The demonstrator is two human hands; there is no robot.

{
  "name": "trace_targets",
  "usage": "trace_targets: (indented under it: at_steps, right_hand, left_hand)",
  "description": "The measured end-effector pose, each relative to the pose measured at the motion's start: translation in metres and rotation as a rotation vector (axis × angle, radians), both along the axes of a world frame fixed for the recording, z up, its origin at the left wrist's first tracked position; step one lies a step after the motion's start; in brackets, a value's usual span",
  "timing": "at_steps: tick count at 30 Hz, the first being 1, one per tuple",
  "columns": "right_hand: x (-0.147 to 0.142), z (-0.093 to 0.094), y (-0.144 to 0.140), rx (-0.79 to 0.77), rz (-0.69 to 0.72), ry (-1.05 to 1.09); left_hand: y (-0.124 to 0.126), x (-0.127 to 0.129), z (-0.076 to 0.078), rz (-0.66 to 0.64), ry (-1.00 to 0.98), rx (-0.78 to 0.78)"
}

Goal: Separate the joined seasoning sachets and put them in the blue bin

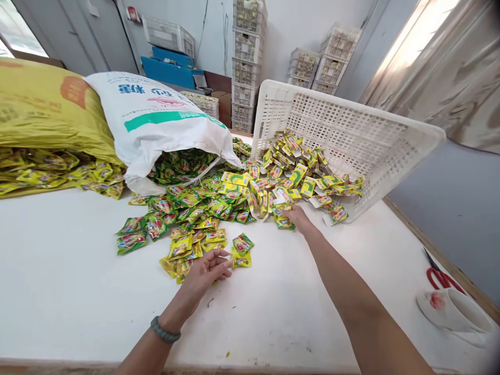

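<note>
Green and yellow sachets [219, 200], too many to count, are lying heaped mid-surface, spilling from one tipped white crate [351, 130] and two sacks, one white [156, 120], one yellow [42, 104]. The right hand [297, 216] is resting on sachets at the crate's mouth; its grip cannot be told. The left hand [207, 271] is lying loosely spread beside two sachets [242, 251] nearer the front edge of the white surface [58, 281].

Head camera; looks down, forward; close.
</note>
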State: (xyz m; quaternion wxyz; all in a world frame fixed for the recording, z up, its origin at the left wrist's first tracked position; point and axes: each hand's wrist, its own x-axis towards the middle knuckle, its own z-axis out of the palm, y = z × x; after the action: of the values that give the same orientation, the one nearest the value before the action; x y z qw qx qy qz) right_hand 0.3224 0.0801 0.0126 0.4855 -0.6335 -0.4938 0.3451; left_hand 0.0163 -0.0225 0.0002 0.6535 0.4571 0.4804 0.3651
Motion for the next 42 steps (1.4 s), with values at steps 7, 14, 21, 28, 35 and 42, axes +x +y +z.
trace_targets:
  at_steps: [7,14,21,28,35,42]
  right_hand:
    - [-0.07,-0.02,-0.063,-0.186,0.138,0.292]
    - [-0.122,0.009,-0.117,-0.201,0.487,0.432]
    - [-0.135,-0.011,-0.124,-0.185,0.403,0.476]
    - [-0.131,-0.007,-0.124,-0.164,0.287,0.512]
    - [-0.106,-0.011,-0.115,-0.116,0.251,0.382]
    - [-0.095,-0.012,-0.115,-0.216,0.354,0.069]
  left_hand:
    - [0.004,0.002,-0.003,-0.026,0.0,-0.006]
    - [0.002,0.0,0.001,0.037,-0.247,-0.01]
    - [-0.004,-0.001,-0.001,0.01,-0.289,0.001]
    - [-0.001,-0.001,-0.003,0.07,-0.172,0.04]
    - [-0.002,-0.005,-0.001,-0.044,0.065,0.181]
    - [-0.003,-0.003,-0.003,-0.102,0.179,0.262]
